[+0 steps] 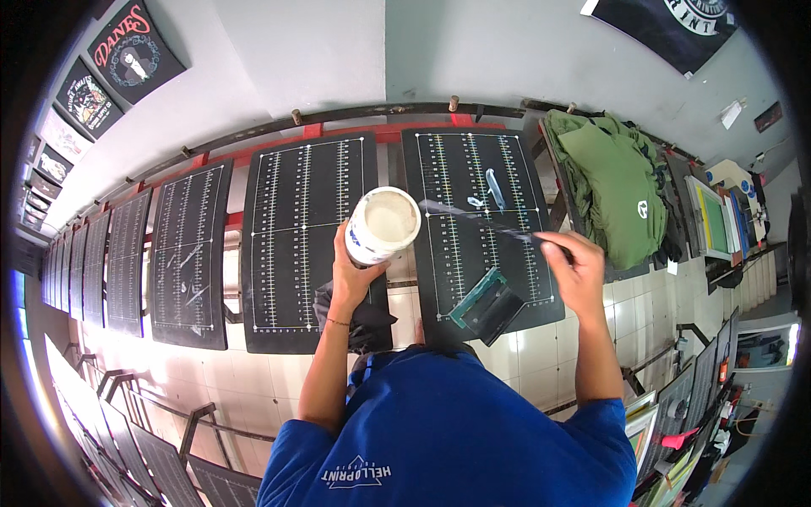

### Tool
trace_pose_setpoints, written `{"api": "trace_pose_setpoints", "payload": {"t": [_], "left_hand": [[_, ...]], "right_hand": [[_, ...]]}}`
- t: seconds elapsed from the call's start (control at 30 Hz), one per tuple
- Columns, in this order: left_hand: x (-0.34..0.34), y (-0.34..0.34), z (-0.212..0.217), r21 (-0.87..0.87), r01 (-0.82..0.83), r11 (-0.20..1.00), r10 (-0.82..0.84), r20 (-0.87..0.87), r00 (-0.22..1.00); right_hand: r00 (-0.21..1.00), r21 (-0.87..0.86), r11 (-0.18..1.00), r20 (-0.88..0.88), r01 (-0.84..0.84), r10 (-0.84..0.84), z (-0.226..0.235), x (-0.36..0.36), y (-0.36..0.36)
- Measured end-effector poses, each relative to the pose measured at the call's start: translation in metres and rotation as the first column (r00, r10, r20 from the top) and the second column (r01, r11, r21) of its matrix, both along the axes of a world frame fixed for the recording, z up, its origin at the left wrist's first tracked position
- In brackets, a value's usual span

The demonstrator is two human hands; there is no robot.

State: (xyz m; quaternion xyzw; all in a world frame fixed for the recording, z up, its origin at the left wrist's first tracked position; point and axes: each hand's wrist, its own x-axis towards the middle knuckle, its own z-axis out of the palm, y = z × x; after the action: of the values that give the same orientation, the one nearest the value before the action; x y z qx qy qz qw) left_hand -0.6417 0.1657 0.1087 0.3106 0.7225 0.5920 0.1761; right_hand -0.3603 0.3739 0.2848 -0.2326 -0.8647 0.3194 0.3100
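Observation:
My left hand [353,275] is wrapped round a white tub [372,249] with blue marks, held up above the boards. Its round mouth faces up and shows cream-white paste [389,217]. In my right hand [580,266] is the dark handle of a long thin spatula [481,220], its blade smeared by motion. The blade's far end points at the tub, a little right of its rim. Below the blade, white paste smears [495,190] lie on a black printing board [439,270] with white ruled marks. A green-and-black squeegee [487,306] rests at that board's near edge.
More black ruled boards [308,279] stand in a row to the left on a red-and-dark frame. Dark cloth [363,325] hangs by my left forearm. Folded green garments [612,190] lie on a stand at the right. Behind me is another rack of boards [152,452].

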Motion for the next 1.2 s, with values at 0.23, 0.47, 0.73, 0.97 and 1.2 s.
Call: {"api": "trace_pose_setpoints", "payload": {"t": [0.23,0.47,0.73,0.97,1.2], "left_hand": [[-0.004,-0.018,0.021,-0.002,0.019,1.000,-0.019,-0.100,0.995],[-0.003,-0.035,0.006,-0.012,0.020,1.000,-0.021,-0.077,0.997],[0.004,-0.007,-0.008,-0.005,0.067,0.998,-0.067,0.009,0.998],[0.004,0.035,-0.040,0.014,0.077,0.997,-0.078,0.093,0.993],[-0.007,0.030,-0.060,0.042,-0.013,0.999,0.008,0.114,0.993]], "right_hand": [[0.956,0.136,0.956,0.178,-0.259,0.234,-0.011,-0.114,-0.049],[0.990,-0.712,0.701,0.129,0.050,0.061,-0.039,-0.098,-0.029],[0.972,-0.946,0.321,-0.114,-0.043,-0.204,-0.076,-0.038,0.024],[0.904,-0.981,0.129,-0.182,-0.142,-0.386,-0.141,-0.002,0.089],[0.974,-0.001,0.975,-0.034,0.224,-0.223,-0.223,-0.024,0.089]]}}
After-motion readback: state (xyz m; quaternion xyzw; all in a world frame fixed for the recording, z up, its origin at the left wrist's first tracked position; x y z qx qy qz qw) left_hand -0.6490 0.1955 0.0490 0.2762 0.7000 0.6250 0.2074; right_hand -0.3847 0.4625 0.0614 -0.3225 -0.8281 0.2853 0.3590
